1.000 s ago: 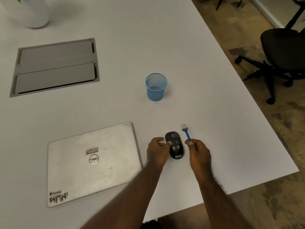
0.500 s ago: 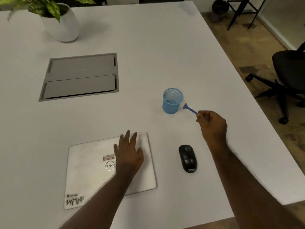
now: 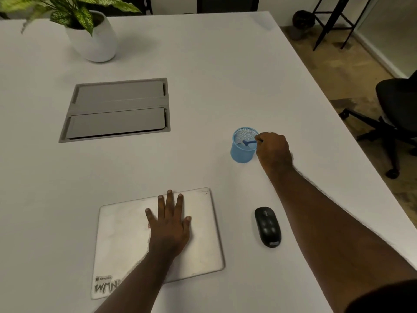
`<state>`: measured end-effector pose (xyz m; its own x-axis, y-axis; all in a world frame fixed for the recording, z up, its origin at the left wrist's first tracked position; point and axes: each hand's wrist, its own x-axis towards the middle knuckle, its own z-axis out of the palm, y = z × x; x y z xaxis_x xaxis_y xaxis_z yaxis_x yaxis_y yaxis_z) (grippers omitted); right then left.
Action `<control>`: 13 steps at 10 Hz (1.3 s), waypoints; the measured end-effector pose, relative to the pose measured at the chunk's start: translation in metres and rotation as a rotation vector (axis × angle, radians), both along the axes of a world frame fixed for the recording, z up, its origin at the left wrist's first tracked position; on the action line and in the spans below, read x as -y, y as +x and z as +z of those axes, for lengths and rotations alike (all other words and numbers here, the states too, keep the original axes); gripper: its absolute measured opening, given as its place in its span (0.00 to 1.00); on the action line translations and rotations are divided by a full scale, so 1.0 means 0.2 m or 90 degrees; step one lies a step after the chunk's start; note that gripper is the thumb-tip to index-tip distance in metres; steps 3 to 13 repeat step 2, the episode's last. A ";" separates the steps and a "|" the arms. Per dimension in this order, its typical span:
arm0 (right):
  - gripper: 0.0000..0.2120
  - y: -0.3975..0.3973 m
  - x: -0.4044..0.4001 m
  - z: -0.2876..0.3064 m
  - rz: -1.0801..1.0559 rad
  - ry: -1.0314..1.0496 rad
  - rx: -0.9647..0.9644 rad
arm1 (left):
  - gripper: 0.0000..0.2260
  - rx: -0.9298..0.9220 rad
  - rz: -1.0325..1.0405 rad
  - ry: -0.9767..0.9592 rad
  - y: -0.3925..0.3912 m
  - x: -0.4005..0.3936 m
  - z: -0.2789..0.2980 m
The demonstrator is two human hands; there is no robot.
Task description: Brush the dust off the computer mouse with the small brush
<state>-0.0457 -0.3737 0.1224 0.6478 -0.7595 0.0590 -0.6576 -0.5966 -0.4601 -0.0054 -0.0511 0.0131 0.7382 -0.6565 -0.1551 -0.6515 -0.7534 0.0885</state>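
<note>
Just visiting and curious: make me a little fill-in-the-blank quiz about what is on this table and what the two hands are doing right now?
1. The right hand holds the small brush over the blue mesh ____.
2. The left hand lies flat on the closed ____.
3. The black mouse is touched by ____ hand.
4. The far white pot holds a leafy ____.

Missing words: cup; laptop; neither; plant

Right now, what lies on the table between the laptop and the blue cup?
Nothing: in the head view, only bare white table separates the laptop from the cup.

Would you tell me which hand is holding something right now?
The right hand, pinching the small brush over the blue cup; the left hand lies flat.
</note>
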 end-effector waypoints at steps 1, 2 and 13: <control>0.16 0.03 -0.01 -0.01 0.028 0.016 -0.047 | 0.28 0.016 -0.006 -0.016 0.01 -0.01 -0.02; 0.19 0.04 -0.05 0.03 0.033 0.039 -0.045 | 0.27 0.032 -0.005 -0.045 0.02 0.00 0.00; 0.19 0.04 -0.05 0.03 0.033 0.039 -0.045 | 0.27 0.032 -0.005 -0.045 0.02 0.00 0.00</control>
